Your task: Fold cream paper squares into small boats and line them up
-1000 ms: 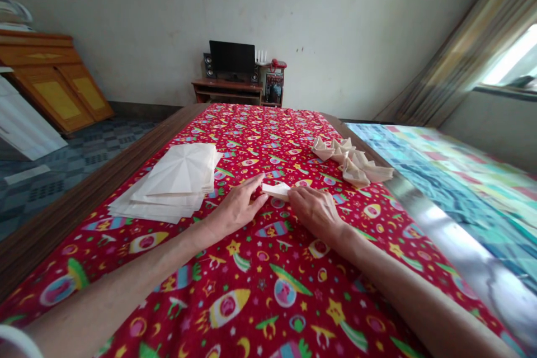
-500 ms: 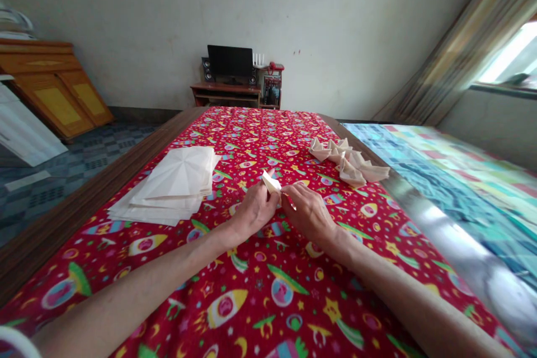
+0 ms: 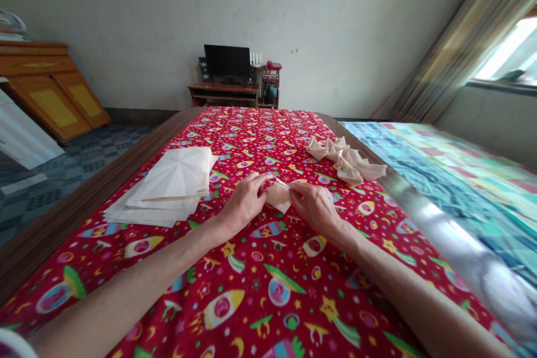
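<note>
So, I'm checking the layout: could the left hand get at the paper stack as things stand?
Likely yes: the paper stack lies left of the left hand, only patterned cloth between. That hand holds the folded paper, though, so it might need to let go first.

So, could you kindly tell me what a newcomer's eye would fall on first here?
Probably the bright red patterned cloth, which runs up the middle of the view. Over it, the left hand and right hand hold a small folded paper between them. A stack of white sheets lies to their left, and a cluster of folded paper pieces to their right.
</note>
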`<state>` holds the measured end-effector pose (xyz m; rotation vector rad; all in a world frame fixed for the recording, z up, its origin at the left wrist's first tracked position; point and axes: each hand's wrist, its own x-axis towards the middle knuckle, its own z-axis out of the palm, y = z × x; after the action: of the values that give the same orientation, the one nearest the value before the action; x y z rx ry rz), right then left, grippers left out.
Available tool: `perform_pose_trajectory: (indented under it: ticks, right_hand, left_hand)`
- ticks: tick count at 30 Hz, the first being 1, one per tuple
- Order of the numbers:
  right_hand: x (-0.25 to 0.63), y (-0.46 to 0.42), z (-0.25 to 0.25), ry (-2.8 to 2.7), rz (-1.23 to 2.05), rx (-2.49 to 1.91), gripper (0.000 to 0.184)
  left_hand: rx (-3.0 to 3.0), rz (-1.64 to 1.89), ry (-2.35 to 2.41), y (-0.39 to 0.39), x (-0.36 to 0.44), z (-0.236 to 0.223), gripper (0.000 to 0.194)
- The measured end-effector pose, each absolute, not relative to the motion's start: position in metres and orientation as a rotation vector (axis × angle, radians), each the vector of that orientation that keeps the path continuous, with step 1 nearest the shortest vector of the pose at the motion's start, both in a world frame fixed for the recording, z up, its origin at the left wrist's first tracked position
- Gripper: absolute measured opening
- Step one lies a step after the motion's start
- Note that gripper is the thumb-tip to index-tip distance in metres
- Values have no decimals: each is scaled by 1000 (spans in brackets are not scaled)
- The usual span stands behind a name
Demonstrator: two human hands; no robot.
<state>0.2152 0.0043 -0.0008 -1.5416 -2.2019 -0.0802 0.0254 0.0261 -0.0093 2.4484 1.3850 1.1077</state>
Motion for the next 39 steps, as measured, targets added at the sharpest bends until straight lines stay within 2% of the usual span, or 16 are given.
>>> perform_pose_trajectory:
  ticks: [5,13,25,30,33,39]
  right_hand:
    - [219,4,-5,-2379,-200,-1513,26]
    - [217,0,-2,-2509,-345,-1554,24]
    - [221,7,0,-2418,-257,-1612,24]
    - [221,5,0,-2428,-300,-1608,23]
    - [221,5,-1,-2425,-296,-1617,23]
    - [220,4,0,-2453,-289,-1641,22]
  left_hand:
    - [2616,885,1303,19,18,-18,19]
    - [2781,582,1259,15,17,-8,28]
    - [2971,347,1255,33,24,-3,19]
    - [3053,347,1319,26,23,-4,24]
    - [3062,453,1344,19,21,-5,21]
    - [3130,551,1049,10,16,-12,19]
